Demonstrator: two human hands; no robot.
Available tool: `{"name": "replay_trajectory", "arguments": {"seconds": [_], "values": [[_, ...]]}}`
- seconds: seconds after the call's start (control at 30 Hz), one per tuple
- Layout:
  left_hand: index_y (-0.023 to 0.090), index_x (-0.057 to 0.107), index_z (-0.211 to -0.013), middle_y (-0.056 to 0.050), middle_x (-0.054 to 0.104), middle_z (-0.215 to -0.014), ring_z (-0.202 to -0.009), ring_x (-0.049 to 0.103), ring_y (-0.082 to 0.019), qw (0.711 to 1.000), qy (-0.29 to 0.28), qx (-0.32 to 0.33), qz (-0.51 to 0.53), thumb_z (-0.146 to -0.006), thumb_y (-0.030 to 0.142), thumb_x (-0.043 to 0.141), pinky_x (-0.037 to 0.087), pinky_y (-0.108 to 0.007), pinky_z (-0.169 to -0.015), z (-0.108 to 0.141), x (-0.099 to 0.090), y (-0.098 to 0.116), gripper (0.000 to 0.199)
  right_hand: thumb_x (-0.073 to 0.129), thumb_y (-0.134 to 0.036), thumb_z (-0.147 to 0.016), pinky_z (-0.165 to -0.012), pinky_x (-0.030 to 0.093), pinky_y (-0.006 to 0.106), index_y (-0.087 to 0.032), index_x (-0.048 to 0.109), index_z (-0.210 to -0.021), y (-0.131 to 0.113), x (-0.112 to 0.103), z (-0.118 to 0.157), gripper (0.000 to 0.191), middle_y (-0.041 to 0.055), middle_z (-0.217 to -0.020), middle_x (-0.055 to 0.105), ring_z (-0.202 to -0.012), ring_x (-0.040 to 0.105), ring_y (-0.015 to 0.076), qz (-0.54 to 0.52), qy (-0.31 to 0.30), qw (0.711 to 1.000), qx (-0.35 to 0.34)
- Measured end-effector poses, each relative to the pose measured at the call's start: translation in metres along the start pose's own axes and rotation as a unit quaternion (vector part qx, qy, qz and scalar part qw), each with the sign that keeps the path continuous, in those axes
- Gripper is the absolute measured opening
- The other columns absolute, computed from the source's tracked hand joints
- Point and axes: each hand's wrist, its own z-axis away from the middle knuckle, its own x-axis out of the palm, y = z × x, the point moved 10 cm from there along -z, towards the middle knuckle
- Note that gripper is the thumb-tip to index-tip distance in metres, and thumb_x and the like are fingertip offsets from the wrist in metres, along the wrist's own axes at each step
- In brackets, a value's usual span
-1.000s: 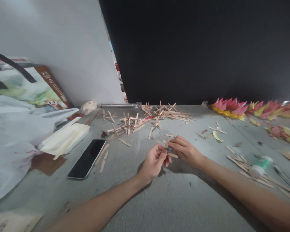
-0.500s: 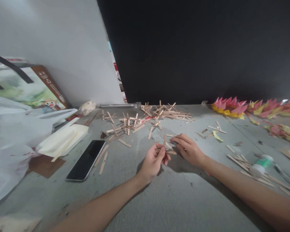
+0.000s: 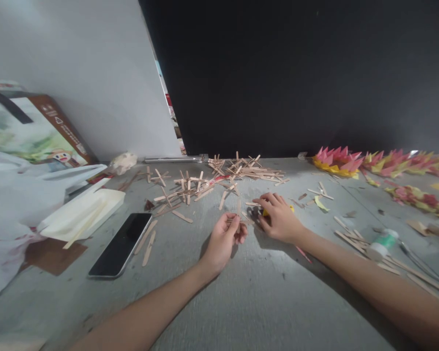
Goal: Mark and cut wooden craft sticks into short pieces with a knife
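While the left hand (image 3: 222,240) pinches crossed sticks (image 3: 239,208), the right hand (image 3: 280,219), nearer the loose stick (image 3: 252,204) lying left-to-right just beyond, arches over a yellow object (image 3: 266,213); I cannot tell whether it grips.

Head camera: is looking out from the person's head, facing forward and down across the table (image 3: 212,317).
Left forearm (image 3: 146,309): is running in from the bottom edge, lying close to the lens.
Right forearm (image 3: 354,273): is entering from the lower right, also close.
Left hand (image 3: 219,243) and right hand (image 3: 281,220): are showing just below the middle of the view, farther off.
Black board (image 3: 285,73): is filling the upper middle and right, standing behind the table.
White board (image 3: 88,73): is filling the upper left.
Left edge: is cutting off the bag (image 3: 3,214).
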Motion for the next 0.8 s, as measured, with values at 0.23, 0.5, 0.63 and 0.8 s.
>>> {"name": "replay_trajectory", "arguments": {"seconds": [0.23, 0.5, 0.63, 0.8], "values": [[0.021, 0.053, -0.093, 0.002, 0.064, -0.066, -0.055, 0.052, -0.01, 1.0, 0.012, -0.003, 0.007, -0.084, 0.058, 0.08, 0.037, -0.022, -0.054, -0.002, -0.002, 0.002, 0.047, 0.048, -0.032, -0.107, -0.091, 0.049, 0.037, -0.02, 0.07, -0.116, 0.045, 0.004, -0.009, 0.027, 0.0114, -0.111, 0.072, -0.104, 0.066, 0.0273, -0.041, -0.027, 0.993, 0.109], [0.021, 0.055, -0.091, 0.006, 0.051, -0.065, -0.056, 0.049, -0.009, 1.0, 0.005, -0.003, 0.027, -0.085, 0.054, 0.08, 0.036, -0.021, -0.054, -0.004, -0.002, 0.001, 0.042, 0.073, -0.031, -0.097, -0.072, 0.045, 0.026, -0.022, 0.078, -0.11, 0.07, 0.025, -0.013, 0.017, 0.0061, -0.1, 0.075, -0.081, 0.068, 0.018, -0.062, -0.109, 0.978, 0.164], [0.02, 0.054, -0.091, 0.007, 0.044, -0.068, -0.053, 0.044, -0.007, 0.999, -0.001, -0.003, 0.054, -0.089, 0.051, 0.077, 0.031, -0.02, -0.052, -0.005, 0.0, 0.001, 0.039, 0.064, -0.021, -0.101, -0.078, 0.048, 0.027, -0.02, 0.08, -0.096, 0.054, 0.022, -0.016, 0.018, 0.0076, -0.102, 0.071, -0.086, 0.069, 0.0179, -0.051, -0.094, 0.988, 0.11], [0.019, 0.055, -0.091, 0.007, 0.043, -0.067, -0.052, 0.044, -0.007, 0.998, -0.003, 0.001, 0.056, -0.089, 0.049, 0.077, 0.03, -0.02, -0.053, -0.004, 0.001, 0.002, 0.037, 0.05, -0.018, -0.105, -0.083, 0.052, 0.037, -0.018, 0.072, -0.092, 0.046, 0.022, -0.016, 0.025, 0.0141, -0.1, 0.068, -0.09, 0.066, 0.0256, 0.033, -0.058, 0.997, 0.038]]}}
